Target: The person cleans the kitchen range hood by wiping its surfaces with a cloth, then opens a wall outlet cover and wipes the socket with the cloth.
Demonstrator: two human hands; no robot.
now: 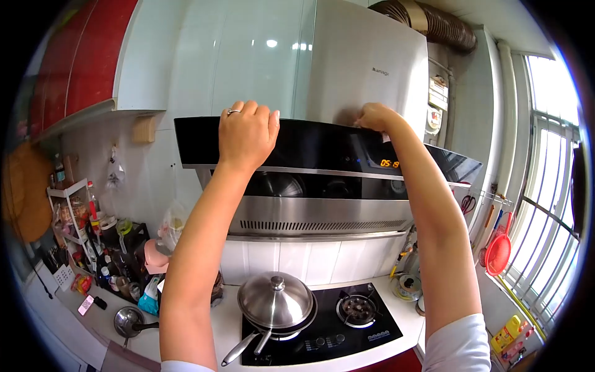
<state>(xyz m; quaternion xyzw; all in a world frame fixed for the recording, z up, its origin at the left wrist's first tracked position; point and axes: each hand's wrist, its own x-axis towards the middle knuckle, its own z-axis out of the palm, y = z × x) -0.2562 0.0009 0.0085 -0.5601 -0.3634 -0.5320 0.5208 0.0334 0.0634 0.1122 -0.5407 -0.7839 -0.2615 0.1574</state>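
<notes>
My left hand, with a ring on one finger, is raised to the range hood. Its fingers curl over the top edge of the black glass panel. Farther right, my right hand is closed at the same top edge, against the foot of the steel chimney cover. A small pale bit shows beneath this hand; whatever the fingers hold is hidden. Just below it glows an orange clock display reading 05:19.
Under the hood, a lidded steel pan sits on the left burner of the black gas stove. Bottles and jars crowd the left counter beside a small pan. A red cabinet hangs upper left; a red strainer hangs by the window.
</notes>
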